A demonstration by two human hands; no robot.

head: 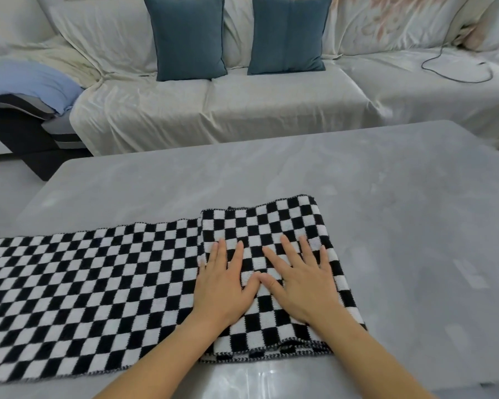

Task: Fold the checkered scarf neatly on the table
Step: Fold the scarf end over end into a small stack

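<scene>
Black-and-white scarf (84, 283) beneath left hand (222, 286), right hand (303, 286)

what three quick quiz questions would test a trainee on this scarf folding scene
1. True or false: the left hand and right hand both lie flat, fingers straight, on the folded section of the black-and-white checkered knit scarf.
2. Which end of the scarf lies as a long unfolded stretch on the grey stone-look table? A: the person's left. B: the person's right. C: neither.
3. How many dark teal square fabric cushions lean on the pale covered sofa?
Key: 1 true; 2 A; 3 two.
</scene>
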